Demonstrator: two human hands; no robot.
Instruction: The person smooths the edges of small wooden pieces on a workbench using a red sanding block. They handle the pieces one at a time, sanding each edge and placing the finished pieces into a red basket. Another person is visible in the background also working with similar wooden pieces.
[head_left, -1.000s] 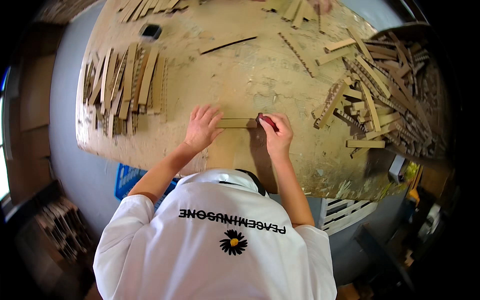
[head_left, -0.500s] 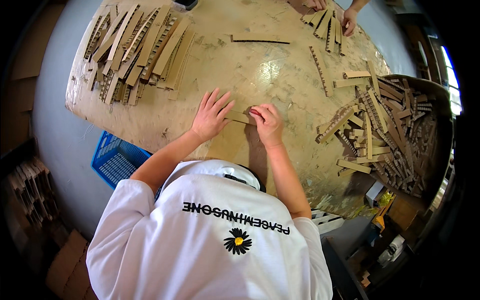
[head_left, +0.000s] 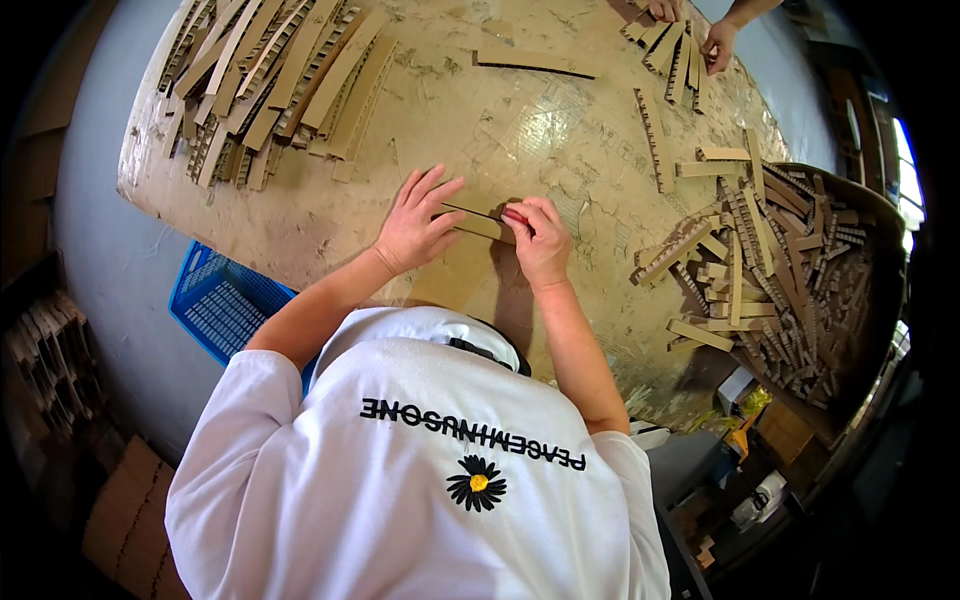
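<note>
Scuffed tan tabletop [head_left: 430, 125]; L hand [head_left: 413, 228] splayed on slim cardbd. strip [head_left: 484, 227], R hand [head_left: 544, 244] pinching sm. red obj. [head_left: 514, 214]

Scuffed tan desk [head_left: 430, 115]: strip pile [head_left: 303, 58] left, jumbled heap [head_left: 735, 265] right, fanned strips [head_left: 664, 48] far right, lone strip [head_left: 535, 64] far middle, front strip [head_left: 483, 226].

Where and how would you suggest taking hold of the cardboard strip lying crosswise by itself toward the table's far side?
I'd pinch the cardboard strip at mid-length across its narrow width, coming from above. It looks long and thin, lies on the table, and both long edges are unobstructed.
</note>
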